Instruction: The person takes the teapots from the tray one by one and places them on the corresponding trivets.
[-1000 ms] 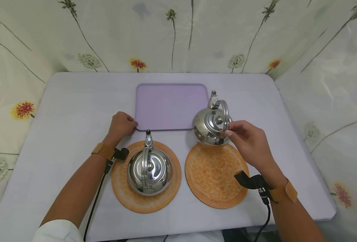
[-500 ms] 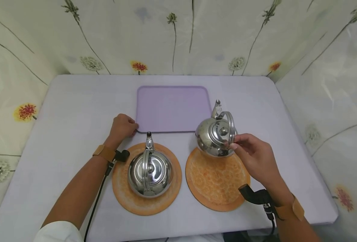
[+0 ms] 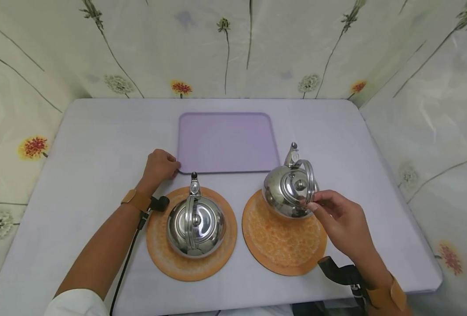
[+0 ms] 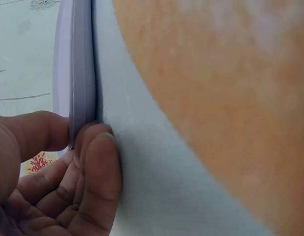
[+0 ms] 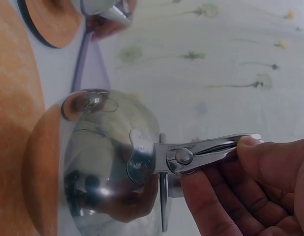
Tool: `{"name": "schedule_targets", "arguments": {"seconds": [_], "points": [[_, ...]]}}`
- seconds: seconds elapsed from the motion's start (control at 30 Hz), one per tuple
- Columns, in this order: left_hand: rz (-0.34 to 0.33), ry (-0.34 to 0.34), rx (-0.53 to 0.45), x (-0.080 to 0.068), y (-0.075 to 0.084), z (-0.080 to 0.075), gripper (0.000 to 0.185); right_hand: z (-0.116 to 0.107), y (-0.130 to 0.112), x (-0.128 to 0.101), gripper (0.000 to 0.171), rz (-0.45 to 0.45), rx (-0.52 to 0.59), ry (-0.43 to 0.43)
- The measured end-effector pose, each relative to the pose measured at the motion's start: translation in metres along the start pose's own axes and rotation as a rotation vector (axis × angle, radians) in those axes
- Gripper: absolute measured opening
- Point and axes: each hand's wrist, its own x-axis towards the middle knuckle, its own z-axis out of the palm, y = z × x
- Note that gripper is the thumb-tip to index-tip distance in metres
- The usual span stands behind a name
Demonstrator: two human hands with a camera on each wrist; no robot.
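Floral curtains wall in the pale lilac table (image 3: 99, 131). I count two shiny round steel kettles, two round orange mats, one lilac rectangular tray (image 3: 225, 140). My right hand (image 3: 342, 221) pinches the handle of the mirror-bright right kettle (image 3: 290, 193) over the right mat (image 3: 284, 239), right of centre. My left hand (image 3: 158, 164) pinches the tray's corner. The left kettle (image 3: 195, 224) sits on the left mat (image 3: 166, 250).
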Motion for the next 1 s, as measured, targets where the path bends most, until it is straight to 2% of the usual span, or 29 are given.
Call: {"name": "schedule_targets", "arguments": {"seconds": [0.23,0.5,0.73,1.0], "points": [[-0.011,-0.003,0.0,-0.002,0.0,0.0,0.019,0.0,0.001,-0.012,0.028,0.013,0.043,0.002],[-0.006,0.006,-0.003,0.0,-0.001,0.0,0.018,-0.003,0.001,-0.022,0.028,-0.002,0.007,-0.017],[0.002,0.001,-0.002,-0.001,0.0,0.0,0.018,-0.005,0.0,-0.031,0.026,0.026,-0.021,-0.022],[-0.01,-0.004,0.012,0.0,0.001,0.0,0.018,-0.002,0.002,-0.038,0.027,0.033,0.046,-0.024]]}}
